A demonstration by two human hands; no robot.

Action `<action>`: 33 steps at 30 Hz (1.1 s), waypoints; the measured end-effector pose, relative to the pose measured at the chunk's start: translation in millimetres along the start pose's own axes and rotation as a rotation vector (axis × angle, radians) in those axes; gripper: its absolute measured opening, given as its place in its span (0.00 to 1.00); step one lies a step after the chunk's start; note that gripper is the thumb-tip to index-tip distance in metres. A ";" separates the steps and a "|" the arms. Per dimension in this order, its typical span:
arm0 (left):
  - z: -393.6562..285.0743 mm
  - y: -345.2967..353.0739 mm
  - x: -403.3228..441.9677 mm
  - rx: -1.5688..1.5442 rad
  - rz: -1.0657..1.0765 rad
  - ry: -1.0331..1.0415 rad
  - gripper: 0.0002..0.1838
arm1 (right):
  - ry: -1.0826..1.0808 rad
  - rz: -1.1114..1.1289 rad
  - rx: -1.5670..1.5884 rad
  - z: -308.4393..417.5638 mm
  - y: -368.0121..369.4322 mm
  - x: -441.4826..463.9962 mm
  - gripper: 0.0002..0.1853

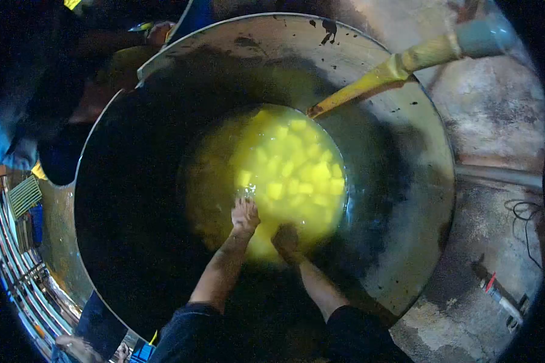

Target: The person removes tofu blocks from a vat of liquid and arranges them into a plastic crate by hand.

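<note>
Yellow blocks (293,166) lie in cloudy yellow liquid at the bottom of a large round vat (399,242). Both my arms reach down into the vat. My left hand (245,213) is at the liquid's left side, just below a yellow block, with its fingers pointing forward; whether they hold anything does not show. To its right, my right hand (286,239) is dark and blurred at the near side of the liquid, and its fingers cannot be made out.
A thick bamboo-like pole (399,68) leans over the vat's upper right rim into it. A person (97,78) is at the upper left. Metal bars (18,260) stand at the lower left. A pipe with a red handle (499,295) lies at the lower right.
</note>
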State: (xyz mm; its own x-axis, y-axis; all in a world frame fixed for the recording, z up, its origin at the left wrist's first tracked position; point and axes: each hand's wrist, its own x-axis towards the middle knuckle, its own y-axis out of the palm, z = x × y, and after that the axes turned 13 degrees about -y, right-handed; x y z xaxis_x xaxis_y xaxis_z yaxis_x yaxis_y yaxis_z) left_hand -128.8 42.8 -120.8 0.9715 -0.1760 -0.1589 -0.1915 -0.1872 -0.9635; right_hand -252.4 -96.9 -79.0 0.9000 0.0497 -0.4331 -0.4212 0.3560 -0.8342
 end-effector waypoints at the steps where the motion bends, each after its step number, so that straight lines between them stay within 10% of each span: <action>1: 2.4 24.1 -8.2 0.004 0.010 -0.002 0.13 | -0.100 -0.015 0.005 -2.6 6.1 -3.6 0.17; 5: 23.6 81.5 -25.1 0.463 0.135 0.054 0.05 | -0.255 0.082 0.172 -21.9 -43.5 9.5 0.16; 9: -8.9 -41.1 11.5 0.126 0.522 -0.023 0.10 | -0.073 0.095 0.646 -34.6 -157.7 82.9 0.24; 17: 10.9 -82.3 42.2 -0.428 0.730 0.010 0.28 | 0.177 0.012 0.195 27.2 -176.7 219.7 0.22; 19: 2.8 -140.6 64.5 -0.939 1.163 -0.365 0.23 | 0.193 0.006 0.243 27.9 -156.0 230.9 0.21; 25: 18.9 -152.9 79.6 -1.743 1.036 -0.920 0.13 | -0.143 -0.005 0.691 -1.3 -190.5 211.5 0.17; 33: -25.3 -114.7 81.4 -2.169 0.608 -0.949 0.17 | -0.209 0.157 0.916 38.9 -238.3 141.6 0.19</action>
State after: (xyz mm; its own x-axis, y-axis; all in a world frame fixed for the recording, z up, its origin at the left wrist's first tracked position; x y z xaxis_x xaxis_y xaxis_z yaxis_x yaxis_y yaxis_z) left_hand -31.3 25.5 -17.8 0.4400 -0.3894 -0.8092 0.4284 -0.7009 0.5703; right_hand -20.2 -138.4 71.7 0.8801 0.2932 -0.3735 -0.3665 0.9196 -0.1417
